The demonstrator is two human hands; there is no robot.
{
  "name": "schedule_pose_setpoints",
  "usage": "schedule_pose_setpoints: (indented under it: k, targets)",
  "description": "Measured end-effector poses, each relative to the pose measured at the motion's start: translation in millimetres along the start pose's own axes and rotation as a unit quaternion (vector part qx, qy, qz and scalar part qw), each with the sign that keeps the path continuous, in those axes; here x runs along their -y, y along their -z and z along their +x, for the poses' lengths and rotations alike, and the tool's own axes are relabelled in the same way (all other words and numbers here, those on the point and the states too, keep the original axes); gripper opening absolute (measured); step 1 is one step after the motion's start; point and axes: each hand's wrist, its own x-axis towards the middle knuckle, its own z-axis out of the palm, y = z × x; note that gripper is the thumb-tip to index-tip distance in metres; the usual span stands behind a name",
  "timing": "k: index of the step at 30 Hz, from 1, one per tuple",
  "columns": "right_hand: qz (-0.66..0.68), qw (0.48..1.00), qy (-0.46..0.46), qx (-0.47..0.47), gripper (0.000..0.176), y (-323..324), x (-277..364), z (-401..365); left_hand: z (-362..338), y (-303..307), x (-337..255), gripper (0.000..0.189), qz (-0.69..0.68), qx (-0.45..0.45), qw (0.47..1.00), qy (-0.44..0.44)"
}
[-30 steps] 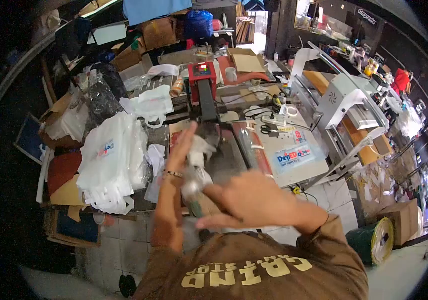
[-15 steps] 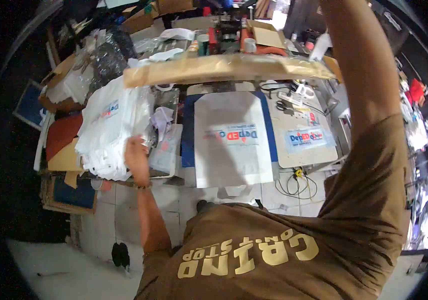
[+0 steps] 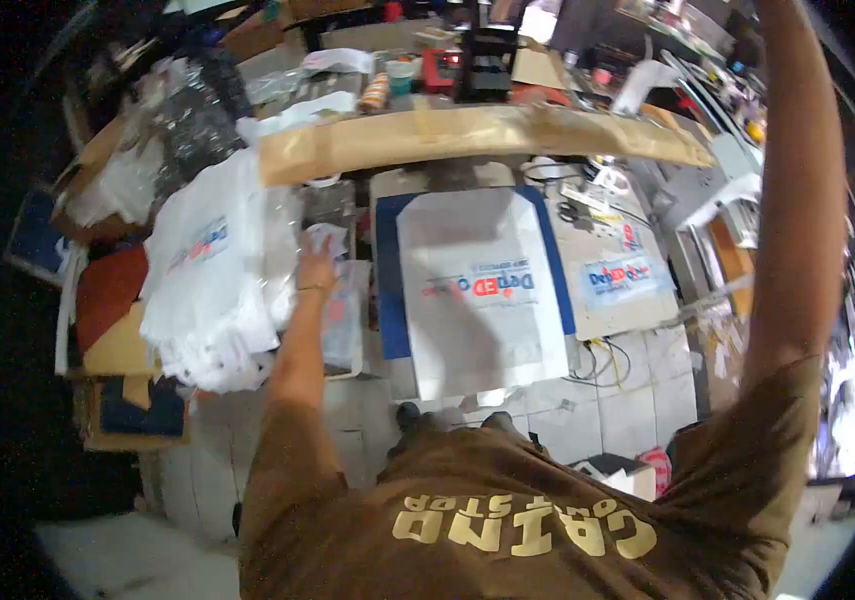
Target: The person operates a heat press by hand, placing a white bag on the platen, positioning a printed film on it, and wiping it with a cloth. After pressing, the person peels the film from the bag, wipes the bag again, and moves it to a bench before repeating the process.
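My left hand (image 3: pixel 317 268) reaches over a crumpled whitish cloth (image 3: pixel 327 238) between the bag stack and the centre board; its fingers are partly hidden, so its grip is unclear. My right arm stretches up past the top right edge, and the right hand is out of view. A white printed bag (image 3: pixel 483 295) lies flat on a blue board (image 3: pixel 391 285) in the middle. To the left is a stack of white printed bags (image 3: pixel 210 245).
A long brown taped bar (image 3: pixel 483 137) crosses above the board. On the right panel (image 3: pixel 613 318) are black scissors (image 3: pixel 569 211) and a printed plastic piece (image 3: pixel 620 278). Cables (image 3: pixel 603 370) hang near the floor. Cardboard boxes and clear plastic sit at the left.
My left hand has moved right and up, from the front edge of the bag stack to the crumpled cloth. The camera view has shifted, and my right arm appears farther right.
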Motion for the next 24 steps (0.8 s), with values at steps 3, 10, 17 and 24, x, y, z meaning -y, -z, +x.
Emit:
schedule_pose_setpoints:
  k: [3,10,17,24]
  targets:
    - [0.057,0.989,-0.093,-0.097,0.060,-55.0,36.2,-91.0,32.0,-9.4,20.8,0.092,0.073,0.135,0.988,-0.025]
    - [0.309,0.818,-0.486,0.013,0.022,-288.4,141.1,-286.9,55.0,-69.3,57.5,0.042,-0.015,0.006,0.999,-0.028]
    - [0.656,0.510,-0.542,-0.126,0.062,-444.6,209.7,-271.5,-66.7,196.3,-126.1,0.032,-0.370,-0.148,0.917,0.014]
    - [0.770,0.275,-0.558,-0.143,0.056,-484.9,202.1,-260.8,-194.4,198.6,-254.4,0.050,-0.233,-0.107,0.939,-0.229]
